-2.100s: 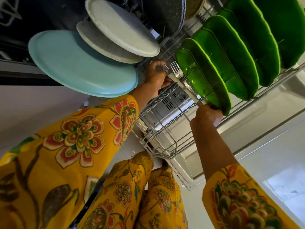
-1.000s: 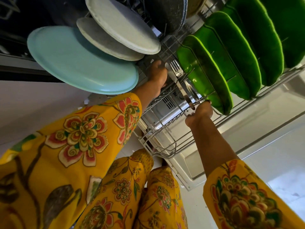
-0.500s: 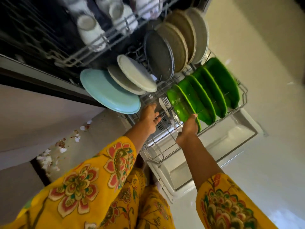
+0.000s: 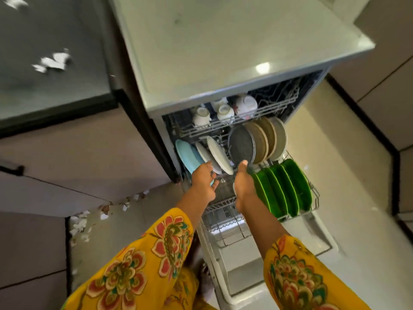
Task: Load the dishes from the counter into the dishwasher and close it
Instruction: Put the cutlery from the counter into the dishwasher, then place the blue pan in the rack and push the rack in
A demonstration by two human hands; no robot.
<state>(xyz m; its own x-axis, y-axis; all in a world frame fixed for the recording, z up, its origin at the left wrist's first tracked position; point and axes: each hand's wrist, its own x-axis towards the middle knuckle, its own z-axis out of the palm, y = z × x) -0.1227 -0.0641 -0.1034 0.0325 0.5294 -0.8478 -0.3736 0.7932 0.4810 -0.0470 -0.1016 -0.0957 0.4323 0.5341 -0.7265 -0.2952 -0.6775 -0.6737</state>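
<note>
Pulling back: view now takes in the whole dishwasher; half a second ago only racks and hands showed.
Left hand: still over the lower rack, fingers loosely spread, gripping nothing, against the blue plate.
Right hand: has risen to the green plates; whether it grips anything I cannot tell.
Dishes: plates upright in the lower rack, cups above.
Open room: door down, bare floor to its right.

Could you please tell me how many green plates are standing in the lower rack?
4, on edge in a row at the rack's right. The right hand may hide another.
</note>
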